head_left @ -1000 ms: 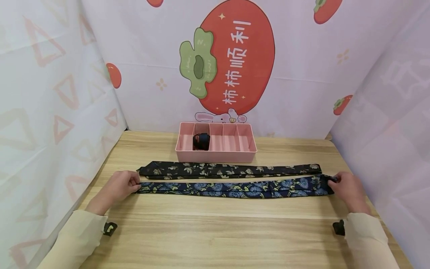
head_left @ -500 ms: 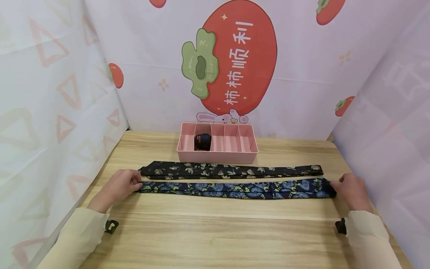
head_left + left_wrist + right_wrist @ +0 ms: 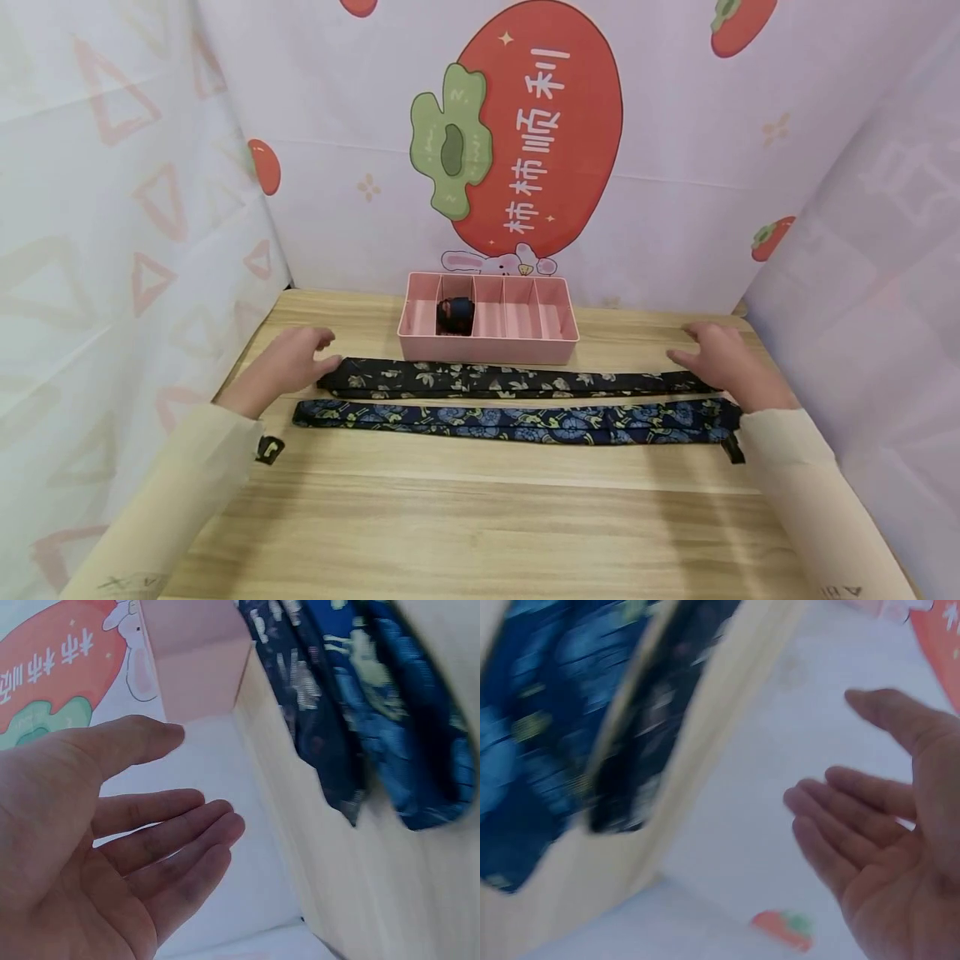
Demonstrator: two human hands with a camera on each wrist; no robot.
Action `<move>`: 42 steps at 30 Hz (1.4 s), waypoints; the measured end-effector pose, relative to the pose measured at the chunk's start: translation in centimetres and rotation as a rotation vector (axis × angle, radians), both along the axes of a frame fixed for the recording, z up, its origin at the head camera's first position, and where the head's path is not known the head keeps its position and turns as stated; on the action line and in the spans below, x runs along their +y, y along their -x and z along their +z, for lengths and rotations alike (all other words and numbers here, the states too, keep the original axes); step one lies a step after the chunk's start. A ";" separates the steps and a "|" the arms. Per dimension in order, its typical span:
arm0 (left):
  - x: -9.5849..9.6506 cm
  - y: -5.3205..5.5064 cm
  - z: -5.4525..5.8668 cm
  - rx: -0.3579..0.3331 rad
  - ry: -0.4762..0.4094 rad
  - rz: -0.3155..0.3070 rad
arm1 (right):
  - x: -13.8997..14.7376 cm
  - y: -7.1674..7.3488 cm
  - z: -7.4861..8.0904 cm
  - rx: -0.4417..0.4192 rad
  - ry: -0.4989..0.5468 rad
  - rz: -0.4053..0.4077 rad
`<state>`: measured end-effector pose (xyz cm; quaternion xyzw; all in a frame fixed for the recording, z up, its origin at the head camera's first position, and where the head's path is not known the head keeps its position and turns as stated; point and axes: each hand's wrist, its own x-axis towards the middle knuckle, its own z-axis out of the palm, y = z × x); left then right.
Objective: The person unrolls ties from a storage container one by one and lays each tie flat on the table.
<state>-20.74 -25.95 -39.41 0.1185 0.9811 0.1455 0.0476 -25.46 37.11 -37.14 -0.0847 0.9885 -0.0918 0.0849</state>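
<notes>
A blue patterned tie (image 3: 517, 423) lies stretched from left to right across the wooden table (image 3: 480, 517), with a black floral tie (image 3: 517, 382) just beside it on the far side. Above the black tie's left end, the left hand (image 3: 294, 360) spreads wide, thumb apart from loosely bent fingers. The right hand (image 3: 716, 358) is similarly wide by its right end; the right wrist view is blurred, but this hand appears clear of both ties. Farther back stands a pink divided box (image 3: 487, 350), a dark roll (image 3: 455, 315) in its second compartment from left. On the far cloth (image 3: 322, 100), a red persimmon (image 3: 577, 150) reads 柿柿顺利, running bottom to top. Sleeve (image 3: 180, 467) markings are illegible.
</notes>
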 end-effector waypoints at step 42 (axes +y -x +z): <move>11.5 8.0 -4.3 0.041 0.001 0.078 | -31.7 10.8 -1.3 -0.022 0.004 0.610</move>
